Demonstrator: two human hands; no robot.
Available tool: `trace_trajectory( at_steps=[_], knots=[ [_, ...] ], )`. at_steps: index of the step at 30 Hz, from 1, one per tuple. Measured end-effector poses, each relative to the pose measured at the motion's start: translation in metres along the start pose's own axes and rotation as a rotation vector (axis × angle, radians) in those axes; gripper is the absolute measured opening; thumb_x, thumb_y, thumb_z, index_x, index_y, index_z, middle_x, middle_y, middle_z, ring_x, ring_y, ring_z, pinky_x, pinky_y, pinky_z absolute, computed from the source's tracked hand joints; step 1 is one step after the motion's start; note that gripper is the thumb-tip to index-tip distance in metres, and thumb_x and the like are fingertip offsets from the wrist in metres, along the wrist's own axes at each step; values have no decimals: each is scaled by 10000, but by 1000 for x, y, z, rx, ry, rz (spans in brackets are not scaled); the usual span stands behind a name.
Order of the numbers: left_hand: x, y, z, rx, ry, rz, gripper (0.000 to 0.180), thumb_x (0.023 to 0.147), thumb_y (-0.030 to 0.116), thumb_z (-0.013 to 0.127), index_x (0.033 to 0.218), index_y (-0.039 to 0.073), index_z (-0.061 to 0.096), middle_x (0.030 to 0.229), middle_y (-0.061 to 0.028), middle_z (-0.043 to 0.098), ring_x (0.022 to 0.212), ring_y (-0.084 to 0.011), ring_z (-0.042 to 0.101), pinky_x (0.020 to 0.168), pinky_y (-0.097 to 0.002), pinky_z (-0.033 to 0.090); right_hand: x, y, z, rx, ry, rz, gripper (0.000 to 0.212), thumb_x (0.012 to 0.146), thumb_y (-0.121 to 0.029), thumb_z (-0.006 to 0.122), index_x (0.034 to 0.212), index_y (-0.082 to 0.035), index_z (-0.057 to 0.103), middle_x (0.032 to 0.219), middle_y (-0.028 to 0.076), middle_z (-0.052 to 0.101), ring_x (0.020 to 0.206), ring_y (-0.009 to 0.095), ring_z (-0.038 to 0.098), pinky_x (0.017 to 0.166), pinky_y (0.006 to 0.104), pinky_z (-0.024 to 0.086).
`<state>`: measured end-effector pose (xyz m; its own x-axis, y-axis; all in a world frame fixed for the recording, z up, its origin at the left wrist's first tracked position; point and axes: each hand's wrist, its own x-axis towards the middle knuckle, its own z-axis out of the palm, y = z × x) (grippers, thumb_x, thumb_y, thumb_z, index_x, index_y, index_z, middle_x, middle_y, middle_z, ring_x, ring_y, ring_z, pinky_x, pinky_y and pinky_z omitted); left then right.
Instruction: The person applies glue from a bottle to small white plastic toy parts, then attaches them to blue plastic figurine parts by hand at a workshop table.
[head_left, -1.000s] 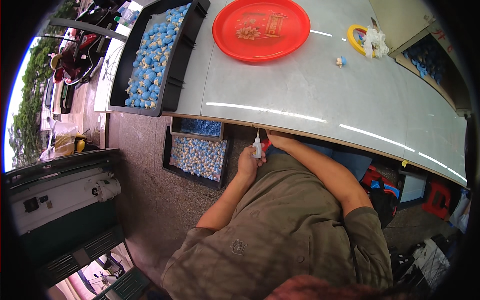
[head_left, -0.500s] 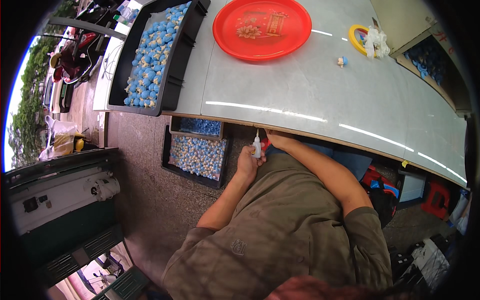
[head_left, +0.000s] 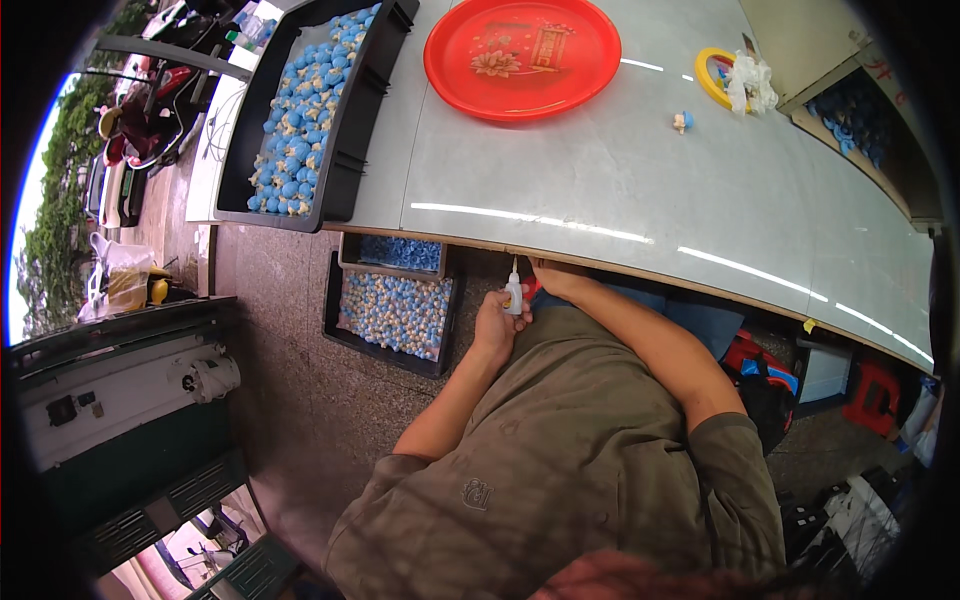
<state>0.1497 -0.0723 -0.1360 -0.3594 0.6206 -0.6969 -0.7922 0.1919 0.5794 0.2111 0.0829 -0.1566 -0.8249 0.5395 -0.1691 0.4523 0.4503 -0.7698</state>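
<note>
My left hand (head_left: 497, 318) is closed round a small white squeeze bottle (head_left: 514, 290), held upright with its thin nozzle pointing up at the table's front edge. My right hand (head_left: 556, 278) reaches under that edge; its fingers are hidden, so what they hold cannot be seen. Between the two hands a bit of a red object (head_left: 531, 289) shows, mostly covered. Left of my left hand, a black crate of small blue-and-cream pieces (head_left: 395, 312) sits low, with a smaller bin of dark blue pieces (head_left: 402, 253) behind it.
On the grey table (head_left: 520, 175) stand a black crate (head_left: 340, 170) of blue-and-cream pieces, a round red tray (head_left: 440, 88), one small blue-and-cream figure (head_left: 683, 122) and a yellow ring (head_left: 712, 72) with crumpled plastic. A red stool (head_left: 870, 398) stands below at the right.
</note>
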Motion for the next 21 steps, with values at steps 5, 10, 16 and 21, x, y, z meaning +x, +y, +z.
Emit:
trace_trajectory(
  at_steps=[5,10,16,21],
  knots=[
    [0,0,0,10,0,-3,372,896,275,396,1093,15,573,766,-51,589,654,-172,547,593,-279,364,2,3,1,-19,-35,22,397,993,-356,387,1066,-30,601,1007,215,633,933,408,588,823,489,448],
    [1,-1,0,12,41,-44,372,897,276,400,1101,17,573,776,-51,597,660,-167,552,594,-276,368,2,1,-2,-28,-12,-11,414,993,-365,379,1089,-28,600,1031,218,632,957,409,588,841,488,449],
    [1,-2,-1,25,36,-25,375,890,280,410,1102,20,578,788,-50,604,663,-163,554,595,-273,369,1,0,1,-39,29,-20,377,989,-324,386,1068,-25,602,1003,218,634,917,406,593,810,491,453],
    [2,-1,0,24,5,10,375,888,275,414,1106,17,576,789,-53,606,660,-165,554,593,-273,371,1,4,3,-38,62,-62,343,985,-288,392,1034,-22,603,979,219,633,886,404,594,786,497,453]
  ],
)
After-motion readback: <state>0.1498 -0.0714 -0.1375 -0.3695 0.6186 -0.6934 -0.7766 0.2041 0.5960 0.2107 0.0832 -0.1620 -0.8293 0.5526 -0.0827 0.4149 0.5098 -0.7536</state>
